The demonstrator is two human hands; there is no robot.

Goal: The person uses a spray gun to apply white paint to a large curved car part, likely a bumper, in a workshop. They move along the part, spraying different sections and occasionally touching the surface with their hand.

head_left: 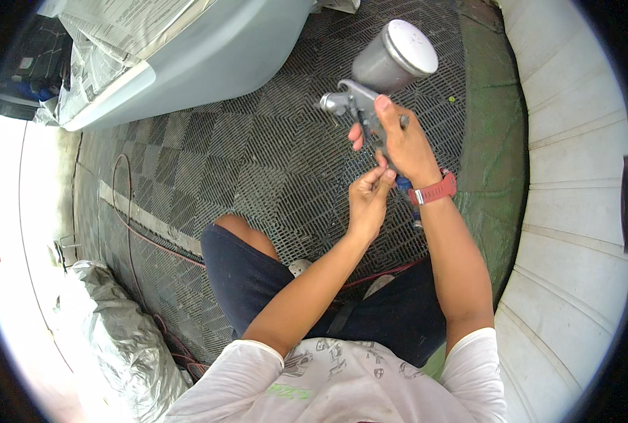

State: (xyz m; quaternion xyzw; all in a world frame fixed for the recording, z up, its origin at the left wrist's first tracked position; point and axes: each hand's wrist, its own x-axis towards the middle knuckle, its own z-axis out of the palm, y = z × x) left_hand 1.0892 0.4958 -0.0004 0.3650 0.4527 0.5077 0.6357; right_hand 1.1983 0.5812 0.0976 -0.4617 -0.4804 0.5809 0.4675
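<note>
Two hands, one spray gun (358, 97) ahead of you: nozzle (325, 103) leftward, long axis slanting back toward you; your left hand (367, 201) pinches at its lower end (on what, I cannot tell); your right hand (409, 144), nearer, wraps it, cup (386, 65) beyond.
</note>
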